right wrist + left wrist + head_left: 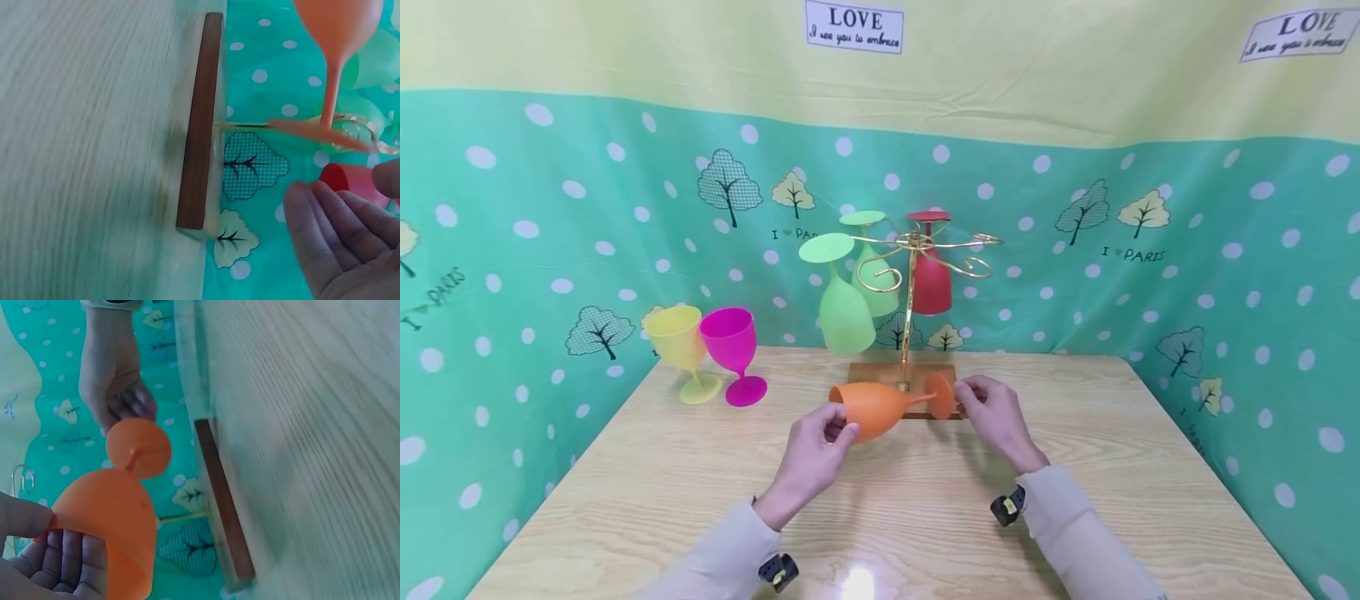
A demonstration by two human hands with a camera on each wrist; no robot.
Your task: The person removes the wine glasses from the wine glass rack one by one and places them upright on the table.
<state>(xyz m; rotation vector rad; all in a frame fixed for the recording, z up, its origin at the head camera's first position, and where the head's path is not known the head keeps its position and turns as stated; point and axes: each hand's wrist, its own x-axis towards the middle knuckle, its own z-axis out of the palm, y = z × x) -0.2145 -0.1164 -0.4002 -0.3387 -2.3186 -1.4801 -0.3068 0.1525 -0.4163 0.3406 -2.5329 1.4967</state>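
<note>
An orange goblet lies sideways in the air, its bowl to the left and its foot to the right. My left hand pinches it at the rim, thumb outside and fingers inside the bowl, as the left wrist view shows. Close beside the orange foot is my right hand. In the right wrist view its thumb and fingers stand apart with nothing between them. Behind the goblet rises a gold metal rack on a wooden base, partly hidden by the goblet.
Two green goblets and a red goblet hang upside down from the rack's left and back arms. Curled bare arms reach out at its right. A yellow goblet and a magenta goblet stand upright at the table's left.
</note>
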